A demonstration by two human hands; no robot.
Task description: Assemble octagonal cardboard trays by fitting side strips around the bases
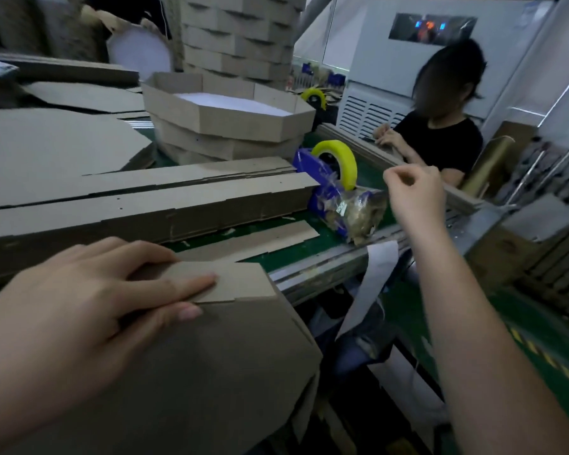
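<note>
**Inspection: hands at the tray joint, head view**

1. Left hand (89, 307), at 8 o'clock: released, not gripping. The fingers (191, 284) are straight and slightly spread. They lie flat on the overlapping end of a side strip (240, 279), pressing it against the tray (211, 372).

2. Right hand (411, 192), between 2 and 3 o'clock: raised off the table (309, 254). Its fingers are curled in and the thumb meets the forefinger in a pinch. Motion blur hides whether anything sits between them, so I cannot tell. The hand is just to the right of the tape dispenser (326, 188).

3. Task item: the tray occupies 6 to 7 o'clock, closest to the camera. Its brown cardboard face is up and it overhangs the table's near edge.

4. Supplies: a stack of flat strips (145, 205) runs across 9 to 10 o'clock. 3 finished trays (230, 116) are nested at 11 to 12 o'clock, and the top tray shows a white base.

5. Markings: the dispenser's blue body carries a yellow tape roll (340, 159). The print on it is too blurred to read. A wad of used tape (362, 211) clings to its front.

6. Another person (440, 139) in a black top sits at 2 o'clock.
</note>
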